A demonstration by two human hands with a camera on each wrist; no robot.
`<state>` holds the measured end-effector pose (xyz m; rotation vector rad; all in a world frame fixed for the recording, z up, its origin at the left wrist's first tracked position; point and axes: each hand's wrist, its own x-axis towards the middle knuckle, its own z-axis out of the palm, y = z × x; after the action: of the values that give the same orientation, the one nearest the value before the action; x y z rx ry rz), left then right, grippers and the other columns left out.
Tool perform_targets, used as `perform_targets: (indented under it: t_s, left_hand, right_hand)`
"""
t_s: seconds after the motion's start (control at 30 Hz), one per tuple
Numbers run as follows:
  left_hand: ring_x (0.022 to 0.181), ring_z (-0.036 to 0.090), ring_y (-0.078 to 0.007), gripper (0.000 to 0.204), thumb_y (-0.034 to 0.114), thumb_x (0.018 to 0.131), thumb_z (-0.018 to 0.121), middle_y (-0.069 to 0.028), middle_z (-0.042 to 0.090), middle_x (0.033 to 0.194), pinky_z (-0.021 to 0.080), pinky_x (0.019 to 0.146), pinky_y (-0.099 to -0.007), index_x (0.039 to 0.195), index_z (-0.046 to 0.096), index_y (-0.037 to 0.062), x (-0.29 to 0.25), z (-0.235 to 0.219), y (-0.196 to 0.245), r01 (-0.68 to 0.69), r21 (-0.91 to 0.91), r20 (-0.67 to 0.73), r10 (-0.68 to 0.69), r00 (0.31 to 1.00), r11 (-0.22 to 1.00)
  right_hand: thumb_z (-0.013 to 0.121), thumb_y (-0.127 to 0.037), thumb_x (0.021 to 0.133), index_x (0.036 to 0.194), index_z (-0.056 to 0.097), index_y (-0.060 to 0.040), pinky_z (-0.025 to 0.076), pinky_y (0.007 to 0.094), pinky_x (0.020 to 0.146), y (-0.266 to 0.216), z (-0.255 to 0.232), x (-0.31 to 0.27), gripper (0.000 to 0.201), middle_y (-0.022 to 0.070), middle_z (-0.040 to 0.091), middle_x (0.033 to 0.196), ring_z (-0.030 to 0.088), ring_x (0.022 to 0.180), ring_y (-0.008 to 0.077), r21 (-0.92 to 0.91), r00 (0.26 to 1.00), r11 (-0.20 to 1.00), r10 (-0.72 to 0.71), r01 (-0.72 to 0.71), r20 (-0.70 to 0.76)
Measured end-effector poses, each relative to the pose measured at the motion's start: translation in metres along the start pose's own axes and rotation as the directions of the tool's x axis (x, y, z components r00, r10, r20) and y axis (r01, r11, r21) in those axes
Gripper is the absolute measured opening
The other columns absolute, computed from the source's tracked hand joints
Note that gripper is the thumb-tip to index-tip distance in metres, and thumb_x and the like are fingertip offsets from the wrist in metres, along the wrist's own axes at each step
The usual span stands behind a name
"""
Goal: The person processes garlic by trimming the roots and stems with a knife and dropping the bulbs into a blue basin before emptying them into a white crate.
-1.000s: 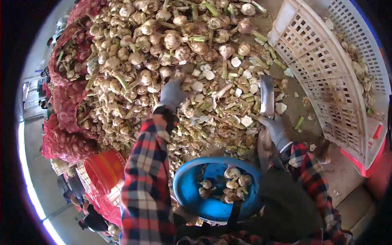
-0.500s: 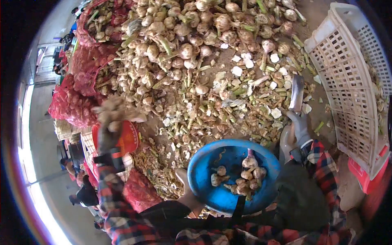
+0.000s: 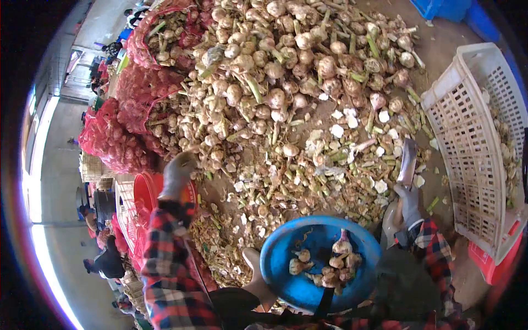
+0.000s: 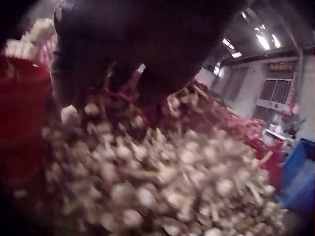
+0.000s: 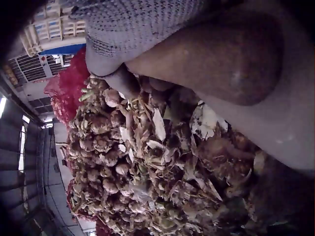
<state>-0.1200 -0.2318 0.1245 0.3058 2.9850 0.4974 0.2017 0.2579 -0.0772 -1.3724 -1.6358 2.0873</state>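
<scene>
My left hand (image 3: 179,173), in a grey glove, is beside the rim of the red bucket (image 3: 147,190), its fingers toward the edge of the garlic pile (image 3: 264,71). No bulb shows in it; in the left wrist view the hand is a dark shape with fingers loosely bent, over blurred garlic. On the right, my gloved right hand (image 3: 408,203) grips a broad-bladed knife (image 3: 407,160), blade pointing away from me. Its thick wooden handle (image 5: 216,56) fills the upper part of the right wrist view. Between my arms, a blue basin (image 3: 269,258) holds several garlic bulbs (image 3: 342,261).
Cut stems and peelings (image 3: 324,181) litter the floor before the basin. A white slatted crate (image 3: 467,132) stands at the right, tilted over a red one. Red mesh sacks (image 3: 118,137) of garlic line the left side. Other people sit far left.
My left hand went from the pile to the red bucket with a bunch of garlic, and is now back toward the pile without it. The right hand keeps hold of the knife.
</scene>
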Motion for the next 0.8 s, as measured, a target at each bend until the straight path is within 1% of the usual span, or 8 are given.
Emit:
perform_targets:
  t_s: [0.1,0.23,0.3,0.53,0.6,0.67,0.7,0.8]
  left_hand:
    - [0.082,0.056,-0.0255,0.032,0.027,0.071,0.057,-0.0125,0.058,0.09,0.042,0.074,-0.0312,0.098,0.055,0.0093,0.025,0.038,0.107,-0.174,0.254,0.034,0.171,0.985,0.952]
    - [0.074,0.058,-0.0198,0.037,0.035,0.076,0.05,-0.0112,0.059,0.077,0.046,0.066,-0.0311,0.098,0.054,0.0056,0.081,0.054,0.178,0.138,0.015,-0.001,-0.138,0.99,0.99]
    - [0.081,0.055,-0.0296,0.038,0.036,0.077,0.044,-0.0182,0.056,0.089,0.045,0.068,-0.0332,0.095,0.052,0.0032,0.113,0.068,0.175,0.359,-0.672,0.305,-0.2,0.931,0.648]
    - [0.077,0.055,-0.0251,0.03,0.028,0.081,0.041,-0.0152,0.057,0.082,0.044,0.066,-0.0353,0.093,0.05,0.0025,0.141,0.081,0.21,0.475,-0.876,0.482,-0.182,0.857,-0.082]
    - [0.062,0.052,-0.0211,0.031,0.036,0.081,0.041,-0.0091,0.056,0.072,0.042,0.053,-0.0328,0.081,0.054,0.0076,0.189,0.122,0.128,0.229,-0.82,0.209,-0.098,0.973,0.525]
    - [0.044,0.045,-0.0141,0.029,0.034,0.078,0.047,-0.0018,0.051,0.056,0.034,0.038,-0.0271,0.065,0.052,0.0087,0.167,0.119,0.13,0.266,-0.768,0.203,-0.172,0.964,0.582]
    - [0.036,0.039,-0.0104,0.029,0.03,0.077,0.05,-0.0001,0.045,0.048,0.028,0.034,-0.0248,0.058,0.049,0.0094,0.125,0.093,0.171,0.451,-0.803,0.324,-0.349,0.879,0.39]
    - [0.032,0.034,-0.0099,0.022,0.025,0.079,0.046,-0.0004,0.043,0.048,0.025,0.031,-0.0233,0.064,0.047,0.0088,0.095,0.12,0.127,0.363,-0.74,0.258,-0.259,0.931,0.566]
  right_hand:
    - [0.063,-0.01,0.064,0.088,0.05,-0.0009,0.039,0.0239,0.062,-0.021,0.007,-0.012,0.029,0.002,0.052,0.08,0.049,0.069,0.0119,0.024,0.999,0.999,-0.025,0.024,0.031]
    - [0.064,-0.008,0.063,0.085,0.052,-0.0018,0.039,0.0239,0.061,-0.019,0.007,-0.012,0.026,0.0007,0.053,0.075,0.049,0.066,0.0112,0.027,1.0,1.0,-0.007,0.008,-0.003]
    - [0.064,-0.009,0.062,0.084,0.053,-0.0021,0.039,0.0232,0.061,-0.014,0.004,-0.009,0.025,0.0009,0.054,0.077,0.049,0.067,0.011,0.028,1.0,0.999,-0.016,0.016,0.016]
    - [0.063,-0.011,0.064,0.084,0.055,-0.0022,0.039,0.0239,0.062,-0.03,0.009,-0.019,0.023,0.0006,0.054,0.076,0.049,0.067,0.0105,0.029,1.0,1.0,-0.003,0.002,0.025]
    - [0.062,-0.012,0.065,0.077,0.059,-0.0016,0.04,0.0247,0.057,-0.03,0.01,-0.018,0.016,0.0002,0.056,0.069,0.05,0.06,0.0103,-0.04,0.999,0.999,-0.034,0.033,-0.032]
    - [0.063,-0.01,0.064,0.086,0.054,-0.0008,0.04,0.0249,0.061,-0.013,0.0,-0.006,0.025,0.0022,0.054,0.076,0.05,0.067,0.0119,-0.027,1.0,1.0,0.012,-0.012,-0.004]
    - [0.064,-0.007,0.062,0.094,0.048,0.0,0.04,0.0251,0.065,-0.008,-0.001,-0.003,0.036,0.0041,0.053,0.084,0.05,0.073,0.0136,-0.017,0.998,0.998,0.057,-0.056,0.027]
    - [0.064,-0.008,0.063,0.101,0.043,0.0029,0.041,0.026,0.067,0.0,0.0,-0.003,0.045,0.0062,0.052,0.086,0.05,0.074,0.0139,0.114,1.0,0.993,0.03,-0.029,-0.008]
